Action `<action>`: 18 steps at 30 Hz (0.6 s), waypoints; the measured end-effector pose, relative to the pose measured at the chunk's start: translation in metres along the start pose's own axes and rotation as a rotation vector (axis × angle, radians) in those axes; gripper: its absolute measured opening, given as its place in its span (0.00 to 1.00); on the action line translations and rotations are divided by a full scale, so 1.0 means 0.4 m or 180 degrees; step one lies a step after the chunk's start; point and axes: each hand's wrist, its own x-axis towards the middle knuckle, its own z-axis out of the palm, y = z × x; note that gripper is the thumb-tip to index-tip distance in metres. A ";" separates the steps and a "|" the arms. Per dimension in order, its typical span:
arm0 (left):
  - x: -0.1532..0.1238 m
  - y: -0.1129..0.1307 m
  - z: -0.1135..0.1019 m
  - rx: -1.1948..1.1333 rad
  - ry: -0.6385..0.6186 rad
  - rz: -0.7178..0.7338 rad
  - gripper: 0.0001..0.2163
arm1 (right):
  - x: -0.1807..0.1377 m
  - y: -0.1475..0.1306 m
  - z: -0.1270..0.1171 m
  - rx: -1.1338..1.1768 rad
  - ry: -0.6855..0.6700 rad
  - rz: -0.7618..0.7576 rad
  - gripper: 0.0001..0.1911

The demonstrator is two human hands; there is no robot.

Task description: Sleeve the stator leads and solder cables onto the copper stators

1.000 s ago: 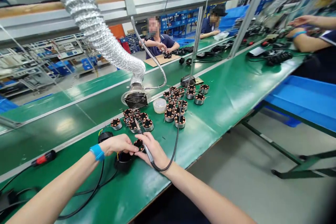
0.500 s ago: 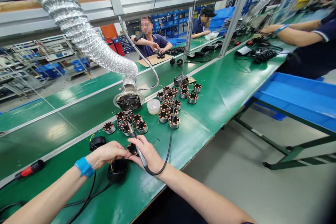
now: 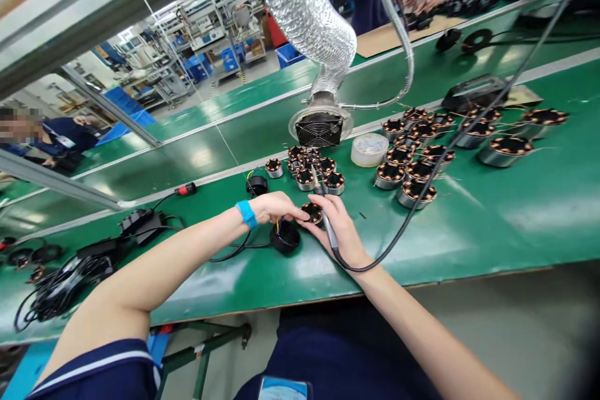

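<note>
My right hand (image 3: 345,234) is closed around a soldering iron (image 3: 330,232), whose tip points away over the stators on the bench. Its fingers also steady a copper-wound motor stator (image 3: 310,211) from the right. At that stator's left edge, my left hand (image 3: 277,205) has thumb and finger pinched together; whether a thin wire is between them is too small to tell. Just below the left fingers sits a round black housing (image 3: 285,239) with yellow wires. Several more stators (image 3: 334,182) stand close beyond the iron, and another black housing (image 3: 257,185) lies behind my left wrist.
A fume extractor fan (image 3: 319,130) on a silver duct (image 3: 312,19) hangs behind the stators, beside a round whitish tub (image 3: 369,150). More stators (image 3: 416,192) stand to the right. Cables and black adapters (image 3: 145,228) lie left. A co-worker's hands (image 3: 417,0) work across the bench.
My view has swung left, so everything appears shifted right and the bench's left side shows. Both hands remain at the same stator, with the iron still in my right hand.
</note>
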 end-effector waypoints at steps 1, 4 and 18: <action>-0.001 0.001 0.005 -0.0043 0.0103 -0.0021 0.26 | -0.001 -0.001 -0.001 -0.0056 0.0014 -0.0010 0.26; -0.008 -0.002 0.009 -0.0179 0.0202 0.0001 0.22 | -0.001 -0.001 -0.004 -0.0155 0.0032 -0.0094 0.26; -0.016 -0.059 -0.053 0.0007 -0.0157 0.0743 0.28 | -0.001 -0.009 -0.010 -0.0161 0.0025 -0.0045 0.25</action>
